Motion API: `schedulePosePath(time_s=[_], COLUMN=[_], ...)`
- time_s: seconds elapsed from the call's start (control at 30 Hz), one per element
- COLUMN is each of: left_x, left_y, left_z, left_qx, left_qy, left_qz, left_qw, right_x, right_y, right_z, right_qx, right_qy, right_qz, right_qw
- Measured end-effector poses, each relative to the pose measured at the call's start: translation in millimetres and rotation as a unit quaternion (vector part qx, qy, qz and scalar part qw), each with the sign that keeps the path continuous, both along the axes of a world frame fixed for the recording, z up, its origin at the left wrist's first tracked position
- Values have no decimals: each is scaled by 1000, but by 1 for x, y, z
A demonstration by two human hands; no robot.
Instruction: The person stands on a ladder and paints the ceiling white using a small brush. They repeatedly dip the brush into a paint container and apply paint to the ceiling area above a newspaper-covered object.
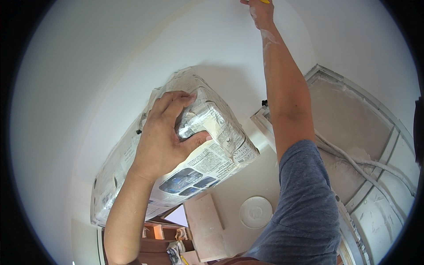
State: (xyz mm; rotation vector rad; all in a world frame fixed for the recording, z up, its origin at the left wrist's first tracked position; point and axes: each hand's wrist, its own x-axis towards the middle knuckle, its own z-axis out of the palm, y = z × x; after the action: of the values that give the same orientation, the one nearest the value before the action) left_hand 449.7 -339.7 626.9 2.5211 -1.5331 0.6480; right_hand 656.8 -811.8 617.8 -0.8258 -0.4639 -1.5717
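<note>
A long box-shaped unit (194,163), wrapped in newspaper and clear tape, sits against the white wall (212,39). My left hand (165,132) grips its upper edge, fingers curled over the top and thumb along the taped paper. My right arm reaches far up the wall. At the top edge of the picture my right hand (262,15) is closed on a yellow-handled tool (265,1); the rest of the tool is out of view. White smears mark my right wrist and forearm.
To the right, a metal-edged recess (353,115) has pale pipes (349,154) running across it. Far below lie a round white lid-like disc (256,212) and a pale board (205,225). Brown shelves (163,245) with assorted items stand at lower left.
</note>
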Motion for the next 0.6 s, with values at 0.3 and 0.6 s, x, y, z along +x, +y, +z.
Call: schedulePosePath(time_s=[0.3,0.6], left_x=[0,0], left_y=[0,-1], left_z=[1,2], left_qx=[-1,2], left_qy=[4,6], left_qz=[-12,-5], left_qw=[1000,1000], right_x=[5,5], right_y=[-4,1], right_z=[3,5], right_qx=[-5,1], right_qy=[5,7], right_qz=[0,6], right_qw=[1000,1000])
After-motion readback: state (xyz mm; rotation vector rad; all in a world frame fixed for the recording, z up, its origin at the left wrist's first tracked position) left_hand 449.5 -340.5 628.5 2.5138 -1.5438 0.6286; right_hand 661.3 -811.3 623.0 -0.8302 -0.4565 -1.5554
